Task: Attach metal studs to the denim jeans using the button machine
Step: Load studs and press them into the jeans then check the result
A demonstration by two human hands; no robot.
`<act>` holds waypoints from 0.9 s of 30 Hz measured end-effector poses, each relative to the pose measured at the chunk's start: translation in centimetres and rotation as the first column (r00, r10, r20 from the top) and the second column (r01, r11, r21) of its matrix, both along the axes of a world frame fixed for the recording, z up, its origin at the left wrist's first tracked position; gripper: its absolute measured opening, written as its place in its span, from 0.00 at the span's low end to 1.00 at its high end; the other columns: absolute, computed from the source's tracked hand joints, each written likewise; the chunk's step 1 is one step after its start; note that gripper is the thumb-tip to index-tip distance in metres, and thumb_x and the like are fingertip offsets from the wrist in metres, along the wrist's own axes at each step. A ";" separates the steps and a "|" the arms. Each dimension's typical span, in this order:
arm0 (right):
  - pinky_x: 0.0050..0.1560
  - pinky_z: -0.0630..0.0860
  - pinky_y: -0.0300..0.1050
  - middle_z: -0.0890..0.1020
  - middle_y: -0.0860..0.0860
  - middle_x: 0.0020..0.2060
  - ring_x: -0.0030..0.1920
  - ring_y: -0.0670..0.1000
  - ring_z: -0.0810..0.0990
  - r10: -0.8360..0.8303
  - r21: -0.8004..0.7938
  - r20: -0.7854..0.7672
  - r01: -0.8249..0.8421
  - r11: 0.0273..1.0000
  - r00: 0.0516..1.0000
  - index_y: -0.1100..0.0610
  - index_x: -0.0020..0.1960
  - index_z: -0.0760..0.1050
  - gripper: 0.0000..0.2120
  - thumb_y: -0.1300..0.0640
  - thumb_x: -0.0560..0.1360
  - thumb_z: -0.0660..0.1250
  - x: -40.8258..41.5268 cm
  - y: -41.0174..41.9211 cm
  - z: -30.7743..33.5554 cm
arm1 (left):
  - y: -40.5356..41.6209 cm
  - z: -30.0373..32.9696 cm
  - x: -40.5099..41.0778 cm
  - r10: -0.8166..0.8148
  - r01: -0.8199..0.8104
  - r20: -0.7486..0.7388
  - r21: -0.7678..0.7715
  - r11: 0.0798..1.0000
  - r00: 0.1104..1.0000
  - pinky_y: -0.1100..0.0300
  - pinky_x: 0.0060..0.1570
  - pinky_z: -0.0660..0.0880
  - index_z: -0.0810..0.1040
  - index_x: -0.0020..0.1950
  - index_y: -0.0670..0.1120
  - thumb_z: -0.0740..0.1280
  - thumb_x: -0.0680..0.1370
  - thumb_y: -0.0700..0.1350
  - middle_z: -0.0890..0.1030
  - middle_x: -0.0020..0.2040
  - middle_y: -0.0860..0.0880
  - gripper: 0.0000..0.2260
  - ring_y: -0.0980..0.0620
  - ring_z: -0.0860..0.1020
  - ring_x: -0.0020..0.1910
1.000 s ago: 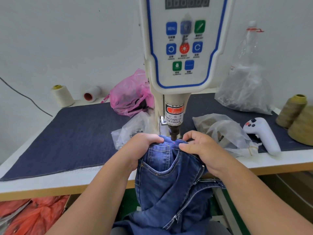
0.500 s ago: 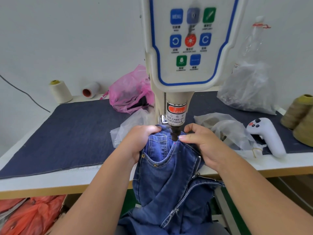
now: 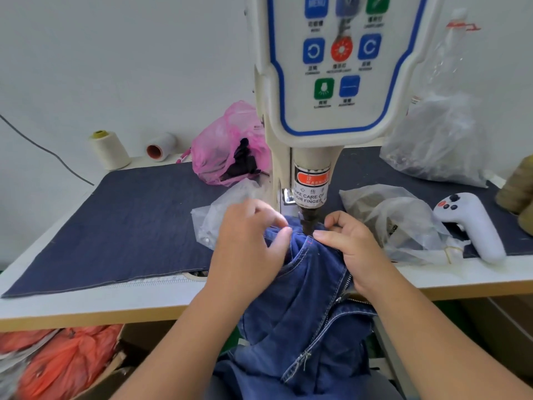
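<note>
Denim jeans [image 3: 302, 307] hang over the counter [image 3: 86, 301] front edge, their top edge beneath the button machine [image 3: 331, 82] punch [image 3: 308, 223]. Left hand [image 3: 248, 249] and right hand [image 3: 352, 249], fingers curled, pinch the fabric on either side of the punch. Farther left, a dark cloth mat [image 3: 129, 226] lies bare; farther right, plastic bags [image 3: 398, 223] crowd a white controller [image 3: 473, 223].

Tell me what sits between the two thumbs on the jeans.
In the head view, the machine's dark punch tip comes down onto the jeans between the left hand and right hand.
</note>
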State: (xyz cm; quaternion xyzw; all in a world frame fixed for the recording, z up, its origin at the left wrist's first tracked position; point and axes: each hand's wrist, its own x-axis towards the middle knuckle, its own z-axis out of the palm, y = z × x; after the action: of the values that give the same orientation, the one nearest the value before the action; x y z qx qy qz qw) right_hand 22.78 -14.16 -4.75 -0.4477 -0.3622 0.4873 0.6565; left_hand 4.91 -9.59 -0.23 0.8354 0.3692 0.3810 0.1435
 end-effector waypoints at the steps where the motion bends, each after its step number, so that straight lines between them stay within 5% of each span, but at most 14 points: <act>1: 0.40 0.76 0.46 0.79 0.54 0.34 0.35 0.53 0.78 0.005 0.012 -0.017 -0.005 1.000 1.000 0.49 0.35 0.75 0.10 0.63 0.66 0.71 0.0 -0.2 -0.1 | -0.6 0.0 -0.1 0.000 0.000 -0.040 -0.009 1.000 0.999 0.56 0.49 0.70 0.80 0.37 0.50 0.70 0.76 0.50 0.76 0.40 0.54 0.09 0.51 0.74 0.46; 4: 0.39 0.76 0.47 0.77 0.55 0.35 0.36 0.54 0.77 0.043 0.039 -0.045 -0.041 0.998 0.998 0.50 0.37 0.73 0.12 0.66 0.67 0.72 0.3 -0.6 -0.4 | -2.4 -0.9 -0.2 0.035 -0.036 -0.227 0.002 0.999 0.973 0.56 0.46 0.60 0.72 0.29 0.52 0.62 0.76 0.62 0.70 0.36 0.55 0.20 0.53 0.68 0.42; 7: 0.35 0.78 0.44 0.78 0.54 0.34 0.34 0.52 0.78 0.073 0.055 -0.074 -0.069 0.996 0.995 0.52 0.38 0.72 0.13 0.67 0.67 0.72 0.5 -0.8 -0.4 | -3.0 -2.3 -0.5 -0.033 0.026 -0.243 -0.031 0.999 0.969 0.57 0.47 0.55 0.66 0.28 0.53 0.65 0.77 0.60 0.71 0.38 0.56 0.21 0.55 0.66 0.45; 11: 0.36 0.78 0.44 0.78 0.55 0.35 0.34 0.52 0.79 0.080 0.053 -0.086 -0.076 0.996 0.993 0.52 0.38 0.72 0.12 0.66 0.66 0.73 0.5 -0.7 -0.2 | -1.6 -2.3 -1.4 -0.137 0.166 0.100 -0.397 0.903 0.985 0.64 0.45 0.64 0.66 0.29 0.46 0.67 0.79 0.50 0.71 0.36 0.58 0.21 0.59 0.70 0.40; 16: 0.39 0.75 0.46 0.74 0.55 0.35 0.36 0.53 0.75 0.008 0.074 -0.076 -0.002 0.997 0.997 0.54 0.39 0.70 0.12 0.68 0.69 0.70 0.3 -0.2 -0.1 | -0.6 -2.6 -1.1 -0.031 0.282 0.403 -0.582 0.763 0.915 0.70 0.42 0.68 0.70 0.32 0.37 0.70 0.77 0.48 0.73 0.37 0.54 0.19 0.59 0.72 0.37; 21: 0.36 0.78 0.41 0.78 0.51 0.32 0.32 0.49 0.78 0.038 0.095 -0.082 -0.030 0.995 0.996 0.52 0.38 0.72 0.11 0.65 0.66 0.71 0.1 -0.1 -0.3 | 0.0 -3.4 -1.2 0.001 0.428 0.536 -0.675 0.600 0.844 0.58 0.45 0.66 0.73 0.29 0.44 0.70 0.70 0.46 0.72 0.36 0.52 0.12 0.55 0.70 0.38; 24: 0.35 0.77 0.40 0.77 0.50 0.31 0.32 0.48 0.77 0.050 0.093 -0.079 -0.042 0.995 0.996 0.52 0.37 0.72 0.14 0.67 0.66 0.74 0.0 -0.1 -0.5 | 0.4 -3.6 -1.2 0.027 0.471 0.580 -0.686 0.554 0.814 0.58 0.41 0.65 0.72 0.35 0.33 0.73 0.64 0.48 0.71 0.35 0.50 0.19 0.53 0.69 0.37; 27: 0.33 0.77 0.39 0.77 0.49 0.29 0.31 0.46 0.76 0.047 0.097 -0.086 -0.039 0.995 0.995 0.54 0.39 0.69 0.11 0.64 0.67 0.71 0.0 -0.3 -0.5 | 0.5 -3.6 -1.3 0.004 0.488 0.584 -0.681 0.546 0.812 0.57 0.41 0.66 0.73 0.36 0.34 0.73 0.63 0.51 0.71 0.36 0.51 0.21 0.53 0.70 0.37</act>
State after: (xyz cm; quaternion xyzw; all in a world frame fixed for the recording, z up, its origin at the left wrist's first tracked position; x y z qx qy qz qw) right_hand 22.74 -14.47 -5.23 -0.3860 -0.3653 0.5027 0.6818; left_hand 3.57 -9.13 -3.82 0.5839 0.3223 0.3565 0.6543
